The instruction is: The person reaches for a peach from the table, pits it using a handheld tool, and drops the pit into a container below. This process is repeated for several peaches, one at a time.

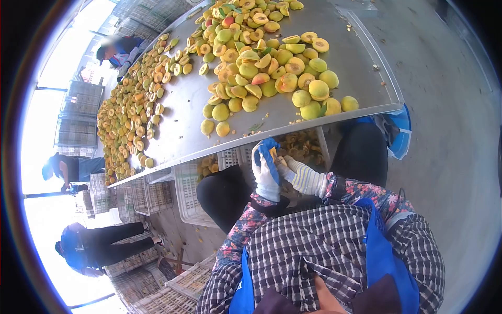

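Note:
My left hand (pixel 266 170), in a white glove with a blue palm, is closed around a small yellow-orange fruit piece (pixel 273 153) just below the table's front edge. Against it from the right comes my right hand (pixel 306 175), in a striped glove, its fingers pinched at the piece; whatever else they grip is too small to make out. Beneath both hands sits a crate of fruit pieces (pixel 304 144). Whole and halved yellow-green fruit (pixel 272 68) lie piled on the metal table (pixel 180 123) in front of me.
Many fruit halves (pixel 136 112) spread over the table's left side. White plastic crates (pixel 188 193) stand under and beside it. Stacked crates (pixel 78 120) are farther left. One person (pixel 120 52) leans at the table's far side; others (pixel 99 248) stand to the left.

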